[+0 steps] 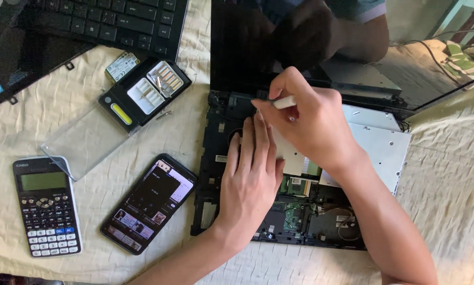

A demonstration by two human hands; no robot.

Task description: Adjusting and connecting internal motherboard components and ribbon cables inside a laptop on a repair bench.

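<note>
laptop base: opened laptop chassis [300, 211], centre of frame, lying on a cream cloth [89, 132]; cover off, boards and cables exposed at the lower edge.
left hand: left hand [250, 179] lies flat on the chassis, fingers pressed together, pinning it down; nothing pinched.
right hand: right hand [310, 121] pinches a thin white-handled tool [283, 102], tip set at the chassis's upper edge near the hinge.
handling: my guess, stiff but fragile; boards and thin cables snag easily. Grip by the outer plastic frame, not the boards. Tool is light and slim, likely to roll in the fingers.
count: 1 open chassis, 1 tool in hand, 1 bit case [142, 92] with clear lid, 1 small card [122, 65], 1 calculator [47, 206], 1 phone [150, 203], 1 second laptop [78, 26] upper left.
</note>
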